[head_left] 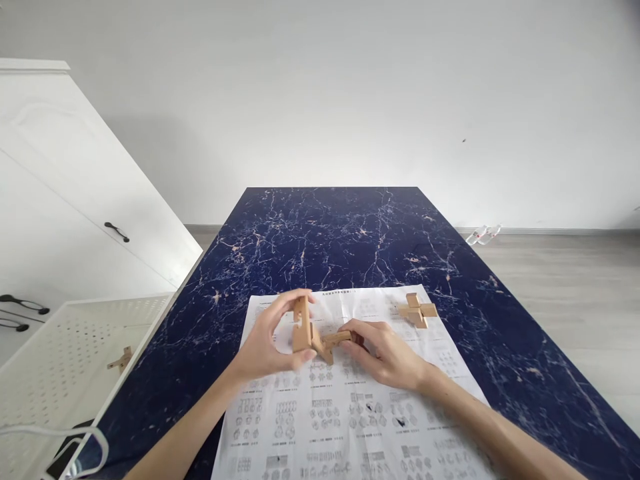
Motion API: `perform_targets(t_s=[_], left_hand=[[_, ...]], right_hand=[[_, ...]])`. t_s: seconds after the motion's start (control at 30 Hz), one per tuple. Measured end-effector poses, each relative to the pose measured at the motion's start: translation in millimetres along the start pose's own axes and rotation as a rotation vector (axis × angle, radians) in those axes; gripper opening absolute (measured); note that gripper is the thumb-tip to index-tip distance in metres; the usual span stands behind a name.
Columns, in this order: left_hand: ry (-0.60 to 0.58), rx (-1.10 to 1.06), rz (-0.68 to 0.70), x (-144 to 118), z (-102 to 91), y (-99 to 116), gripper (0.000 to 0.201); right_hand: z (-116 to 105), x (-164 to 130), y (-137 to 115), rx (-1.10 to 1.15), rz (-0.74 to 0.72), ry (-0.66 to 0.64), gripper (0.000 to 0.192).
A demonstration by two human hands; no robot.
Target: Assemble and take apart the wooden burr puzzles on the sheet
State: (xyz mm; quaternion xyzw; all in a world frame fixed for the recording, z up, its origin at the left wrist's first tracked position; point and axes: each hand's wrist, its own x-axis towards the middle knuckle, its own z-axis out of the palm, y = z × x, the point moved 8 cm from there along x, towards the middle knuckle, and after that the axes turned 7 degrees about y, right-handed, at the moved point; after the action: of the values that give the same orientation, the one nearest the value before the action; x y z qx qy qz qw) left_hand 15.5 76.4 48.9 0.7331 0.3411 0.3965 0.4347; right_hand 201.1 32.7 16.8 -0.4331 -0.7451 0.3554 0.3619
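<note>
My left hand (273, 340) grips a notched wooden puzzle piece (301, 327) by its two ends, thumb below and fingers on top. Pinched in my right hand (383, 350) is a second wooden puzzle piece (337, 338), held by its right end. Between the hands, a short slanted wooden piece (323, 348) meets both; whether they are locked together I cannot tell. Under both hands lies a white instruction sheet (330, 387) printed with rows of small diagrams. An assembled wooden cross puzzle (417, 311) rests on the sheet's upper right.
The sheet lies on a dark blue marbled table (325, 233). On the left stand a white cabinet (90, 187) and a perforated white basket (50, 340), with another wooden puzzle (120, 360) in it. A white cable (97, 440) loops at the lower left.
</note>
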Motion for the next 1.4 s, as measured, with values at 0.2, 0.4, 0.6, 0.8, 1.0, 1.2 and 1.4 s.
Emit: perform_targets(t_s=[0.2,0.4,0.6,0.8,1.0,1.2,1.4], left_hand=[[0.351,0.399,-0.202,1,-33.8,-34,0.065],[0.223,0.688,0.016,0,-17.3,-33,0.078],[-0.092,0.447,0.102,-9,17.1,-10,0.129],[-0.089,0.472,0.095,-15,24.0,-10,0.1],[-0.06,0.475,0.113,-11,14.3,-6,0.089],[-0.017,0.501,0.171,-6,10.5,0,0.092],[0.032,0.526,0.179,-1,4.8,1,0.089]], right_hand=[[-7,3,13,0.062,0.135,0.095,0.02],[-11,4,23,0.293,0.271,0.139,0.035],[2,3,18,0.464,0.295,0.099,0.036],[18,1,12,0.555,0.314,0.024,0.037],[4,5,14,0.56,0.325,0.062,0.039],[-2,7,22,0.583,0.338,0.09,0.037],[-4,8,25,0.575,0.353,0.163,0.041]])
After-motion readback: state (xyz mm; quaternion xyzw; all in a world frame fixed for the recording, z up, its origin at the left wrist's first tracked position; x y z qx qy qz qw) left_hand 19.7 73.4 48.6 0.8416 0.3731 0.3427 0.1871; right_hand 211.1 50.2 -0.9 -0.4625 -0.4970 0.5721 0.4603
